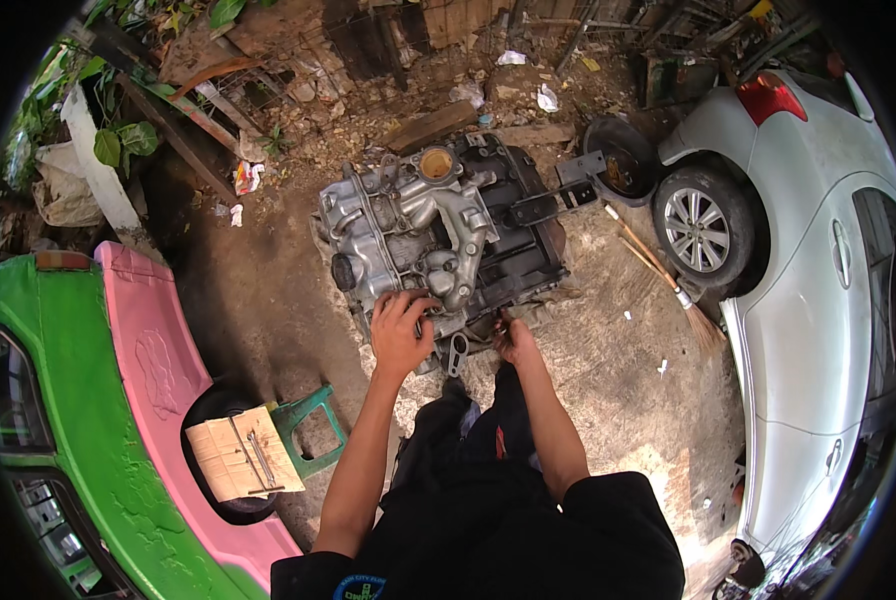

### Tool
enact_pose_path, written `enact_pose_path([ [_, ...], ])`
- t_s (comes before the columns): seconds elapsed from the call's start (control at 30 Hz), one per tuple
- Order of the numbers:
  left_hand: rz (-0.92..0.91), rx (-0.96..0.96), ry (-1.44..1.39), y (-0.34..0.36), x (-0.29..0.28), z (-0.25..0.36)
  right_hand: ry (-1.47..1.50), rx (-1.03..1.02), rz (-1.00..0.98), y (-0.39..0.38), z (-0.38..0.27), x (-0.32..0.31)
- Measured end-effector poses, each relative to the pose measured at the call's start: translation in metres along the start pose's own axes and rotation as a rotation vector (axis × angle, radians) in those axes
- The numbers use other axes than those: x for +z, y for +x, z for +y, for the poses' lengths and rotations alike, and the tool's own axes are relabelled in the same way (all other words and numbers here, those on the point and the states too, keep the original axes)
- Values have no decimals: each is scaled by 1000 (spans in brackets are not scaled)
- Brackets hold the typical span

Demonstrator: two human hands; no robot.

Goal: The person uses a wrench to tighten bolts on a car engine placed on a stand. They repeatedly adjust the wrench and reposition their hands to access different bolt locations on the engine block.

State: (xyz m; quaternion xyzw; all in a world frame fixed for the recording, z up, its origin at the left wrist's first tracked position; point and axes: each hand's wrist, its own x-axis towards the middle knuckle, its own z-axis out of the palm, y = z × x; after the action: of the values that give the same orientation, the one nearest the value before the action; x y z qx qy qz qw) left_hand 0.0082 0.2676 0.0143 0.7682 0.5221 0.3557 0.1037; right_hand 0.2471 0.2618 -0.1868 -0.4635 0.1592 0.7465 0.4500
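A metal engine [438,240] with a silver cast top and a black side section rests low on the concrete ahead of me. My left hand [403,325] lies on its near left edge, bent fingers apart on the casing. At the near right edge, beside the black section, my right hand [513,335] is closed around something small or hidden that I cannot make out. A grey bracket with holes [458,353] hangs at the engine's front between my hands. A black bar [538,208] sticks out to the right from the engine.
A green-and-pink vehicle [48,340] flanks me left, beside a green stool [313,410] and cardboard [233,455] holding tools. A silver car [808,350] stands right, with brooms [648,262] and a black basin [618,145] nearby. Wood scraps [433,128] and litter lie behind the engine.
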Motion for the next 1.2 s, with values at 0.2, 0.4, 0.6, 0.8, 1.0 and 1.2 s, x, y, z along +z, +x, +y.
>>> enact_pose_path([
  [0.2,22,6,-11,1,0,1,-163,-81,-47,-16,15,-4],
  [0.4,26,10,-10,2,0,2,-244,-152,-10,-17,23,0],
  [0.6,34,15,-21,2,0,2,-289,-166,-16,-3,28,5],
  [0.8,25,9,-13,2,0,2,-304,-244,25,3,35,8],
  [1.0,9,-5,-10,2,-1,3,-364,-334,-14,-3,46,7],
  [1.2,20,3,-15,2,-1,3,-592,-448,157,12,56,4],
])
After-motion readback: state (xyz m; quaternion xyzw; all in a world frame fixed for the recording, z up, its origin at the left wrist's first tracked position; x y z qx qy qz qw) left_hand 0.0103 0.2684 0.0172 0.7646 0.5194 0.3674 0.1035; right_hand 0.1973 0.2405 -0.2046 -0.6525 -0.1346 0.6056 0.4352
